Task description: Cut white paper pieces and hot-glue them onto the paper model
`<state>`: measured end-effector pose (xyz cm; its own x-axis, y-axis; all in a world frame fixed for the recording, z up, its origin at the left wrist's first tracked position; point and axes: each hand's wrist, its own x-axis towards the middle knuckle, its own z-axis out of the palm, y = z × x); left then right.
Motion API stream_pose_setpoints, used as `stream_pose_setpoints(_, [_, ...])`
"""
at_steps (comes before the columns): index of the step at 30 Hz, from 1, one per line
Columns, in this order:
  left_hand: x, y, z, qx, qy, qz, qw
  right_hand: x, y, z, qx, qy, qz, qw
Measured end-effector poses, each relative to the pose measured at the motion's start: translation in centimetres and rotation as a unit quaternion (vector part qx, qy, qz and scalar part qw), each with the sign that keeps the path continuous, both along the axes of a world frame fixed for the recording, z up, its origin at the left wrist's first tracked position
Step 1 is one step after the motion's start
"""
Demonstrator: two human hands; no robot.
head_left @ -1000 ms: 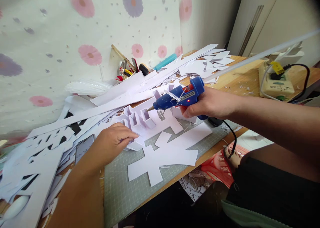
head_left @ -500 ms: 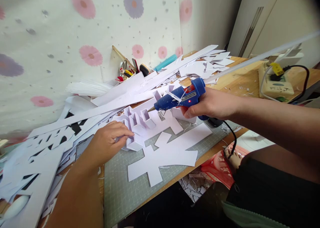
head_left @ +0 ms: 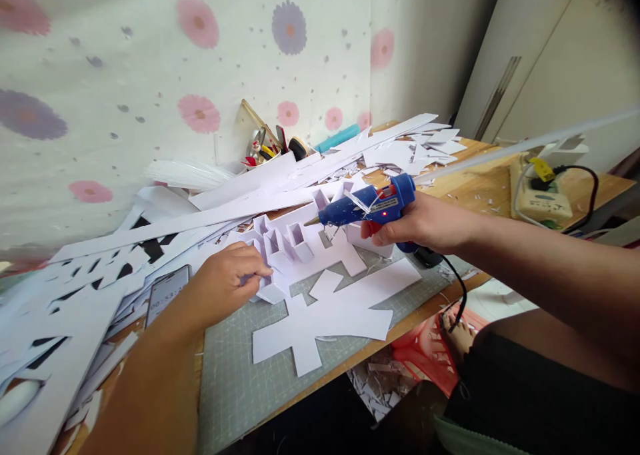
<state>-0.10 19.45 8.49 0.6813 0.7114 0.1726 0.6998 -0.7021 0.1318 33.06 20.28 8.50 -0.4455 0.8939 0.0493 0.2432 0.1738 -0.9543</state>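
Observation:
My right hand [head_left: 425,223] is wrapped round a blue hot glue gun [head_left: 367,204] with a lit red light and a long clear glue stick [head_left: 530,147] out of its back. The nozzle points left, close to the small upright white foam board walls [head_left: 299,243] of a model. My left hand [head_left: 235,275] rests at the model's near left corner, fingers curled against a low white wall [head_left: 271,291]; its fingertips partly hide what they pinch. In front lies a flat cut white board piece [head_left: 320,325] on the green-grey cutting mat [head_left: 230,382].
White board offcuts [head_left: 400,150] cover the back and left of the table. A phone [head_left: 167,292] lies beside my left forearm. A power strip [head_left: 543,192] sits at the right. The glue gun's black cord [head_left: 463,288] hangs over the table edge. Tools [head_left: 267,147] stand near the wall.
The view has shifted slightly, showing more of the phone. The glue gun's nozzle has moved a little right of the small wall. My left hand stays at the model's corner.

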Motion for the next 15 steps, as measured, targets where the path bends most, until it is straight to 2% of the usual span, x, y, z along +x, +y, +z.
stream_pose_setpoints(5, [-0.9, 0.4, -0.1, 0.049, -0.035, 0.007, 0.998, 1.0, 0.1, 1.2, -0.048, 0.08, -0.039, 0.995])
stream_pose_setpoints(9, [-2.1, 1.2, -1.8, 0.14, -0.118, 0.064, 0.981, 3.4, 0.8, 1.9, -0.024, 0.099, -0.106, 0.989])
stream_pose_setpoints(12, [-2.3, 1.5, -2.8, 0.191, -0.162, 0.098, 0.963, 5.7, 2.0, 0.9, -0.019, 0.031, -0.219, 0.975])
stream_pose_setpoints(15, [-2.0, 1.5, -3.0, 0.218, -0.191, 0.121, 0.95, 7.6, 3.8, -1.7, -0.028, -0.035, -0.297, 0.954])
